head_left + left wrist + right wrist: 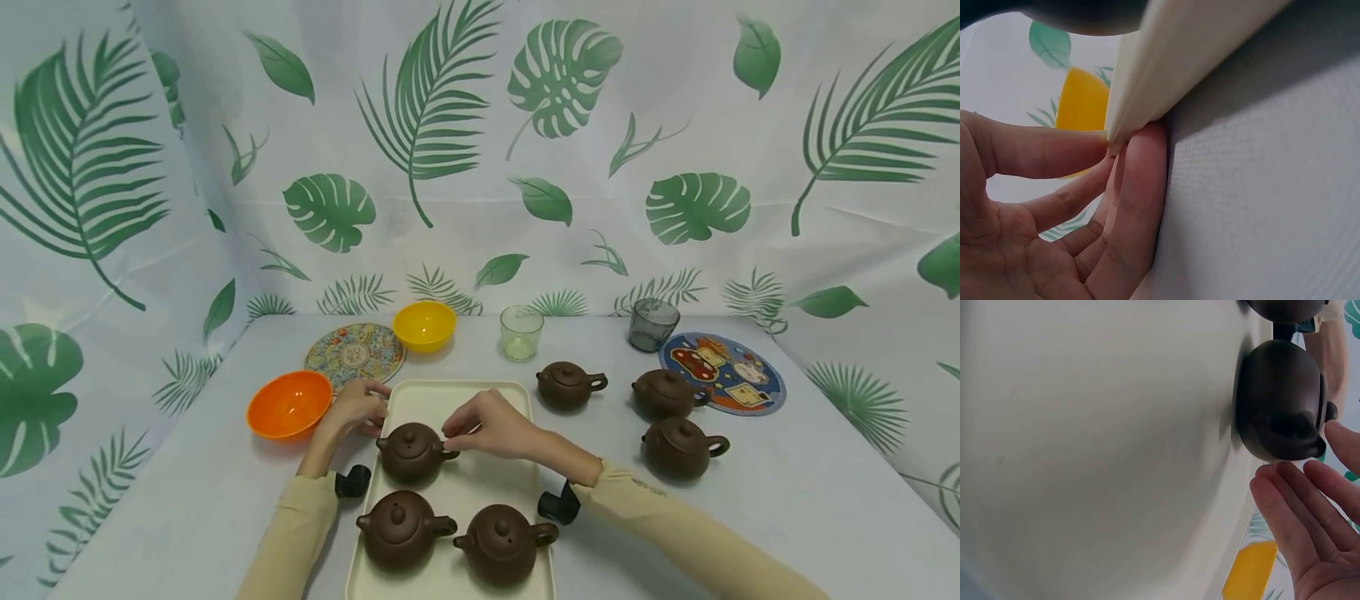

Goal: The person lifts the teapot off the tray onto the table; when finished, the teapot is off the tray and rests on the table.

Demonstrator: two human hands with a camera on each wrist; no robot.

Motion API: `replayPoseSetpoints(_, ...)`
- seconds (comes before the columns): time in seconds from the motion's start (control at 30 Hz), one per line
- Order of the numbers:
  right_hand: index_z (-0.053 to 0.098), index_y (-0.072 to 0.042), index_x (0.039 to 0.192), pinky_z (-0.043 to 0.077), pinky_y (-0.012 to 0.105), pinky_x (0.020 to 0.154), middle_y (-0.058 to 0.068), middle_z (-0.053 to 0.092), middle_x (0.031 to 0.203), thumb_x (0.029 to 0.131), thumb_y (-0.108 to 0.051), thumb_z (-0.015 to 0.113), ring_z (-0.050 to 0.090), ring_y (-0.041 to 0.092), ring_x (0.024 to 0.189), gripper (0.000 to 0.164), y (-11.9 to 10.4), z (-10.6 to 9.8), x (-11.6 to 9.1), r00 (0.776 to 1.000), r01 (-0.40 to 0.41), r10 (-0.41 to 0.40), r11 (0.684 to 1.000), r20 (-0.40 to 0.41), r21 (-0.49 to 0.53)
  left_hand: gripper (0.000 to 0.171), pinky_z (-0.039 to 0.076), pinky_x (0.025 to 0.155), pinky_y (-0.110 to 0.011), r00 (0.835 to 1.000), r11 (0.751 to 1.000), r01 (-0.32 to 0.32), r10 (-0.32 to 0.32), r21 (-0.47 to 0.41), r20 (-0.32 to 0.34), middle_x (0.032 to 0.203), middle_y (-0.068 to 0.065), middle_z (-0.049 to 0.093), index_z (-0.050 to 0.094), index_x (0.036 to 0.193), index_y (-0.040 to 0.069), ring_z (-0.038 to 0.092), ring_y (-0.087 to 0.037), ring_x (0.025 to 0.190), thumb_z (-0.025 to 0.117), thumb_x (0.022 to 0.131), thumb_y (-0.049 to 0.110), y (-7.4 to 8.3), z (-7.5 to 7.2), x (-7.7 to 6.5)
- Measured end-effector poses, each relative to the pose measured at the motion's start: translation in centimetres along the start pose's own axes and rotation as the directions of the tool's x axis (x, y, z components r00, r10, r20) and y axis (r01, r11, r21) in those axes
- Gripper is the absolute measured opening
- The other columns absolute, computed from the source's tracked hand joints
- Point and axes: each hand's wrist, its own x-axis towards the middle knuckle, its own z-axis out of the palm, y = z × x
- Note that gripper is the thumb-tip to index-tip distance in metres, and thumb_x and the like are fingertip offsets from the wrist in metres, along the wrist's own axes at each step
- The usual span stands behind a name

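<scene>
A cream rectangular tray point(487, 479) lies on the table and carries three dark brown teapots. My left hand point(358, 408) is at the tray's far left side; in the left wrist view its thumb and fingers point(1144, 169) pinch the tray's rim point(1125, 119). The farthest teapot on the tray point(411, 454) has its handle turned to the right. Beside that handle is my right hand point(491, 427), its fingers extended and apart from the teapot point(1282, 394) in the right wrist view. Nearer the front stand a left teapot point(397, 533) and a right teapot point(501, 546).
Three more brown teapots stand right of the tray: one behind point(567, 386), two further right point(666, 393), point(681, 450). An orange bowl point(290, 406) sits by my left hand. A yellow bowl point(424, 327), green glass point(521, 333), grey glass point(652, 325) and two round mats point(345, 354) line the back.
</scene>
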Motion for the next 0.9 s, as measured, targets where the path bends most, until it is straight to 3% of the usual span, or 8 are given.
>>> replayPoseSetpoints(0.23, 0.076, -0.003, 0.095, 0.054, 0.015, 0.069, 0.005, 0.074, 0.088, 0.082, -0.011, 0.074, 0.069, 0.004, 0.077, 0.015, -0.2, 0.5, 0.5, 1.000, 0.016, -0.015, 0.997, 0.016, -0.082, 0.045, 0.057, 0.052, -0.033, 1.000, 1.000, 0.010, -0.010, 0.002, -0.014, 0.084, -0.017, 0.064, 0.058, 0.121, -0.006, 0.063, -0.020, 0.065, 0.059, 0.077, -0.004, 0.0, 0.1, 0.0)
replayPoseSetpoints(0.9, 0.077, -0.002, 0.087, 0.052, 0.014, 0.061, 0.005, 0.074, 0.079, 0.078, -0.007, 0.077, 0.067, 0.001, 0.069, 0.010, -0.3, 1.2, 0.2, 0.999, -0.028, 0.024, 0.992, -0.033, -0.120, 0.044, 0.057, 0.051, -0.033, 1.000, 1.000, -0.007, 0.007, -0.011, 0.001, 0.084, -0.017, 0.064, 0.057, 0.121, -0.007, 0.062, -0.020, 0.062, 0.059, 0.077, -0.004, 0.0, 0.2, -0.3)
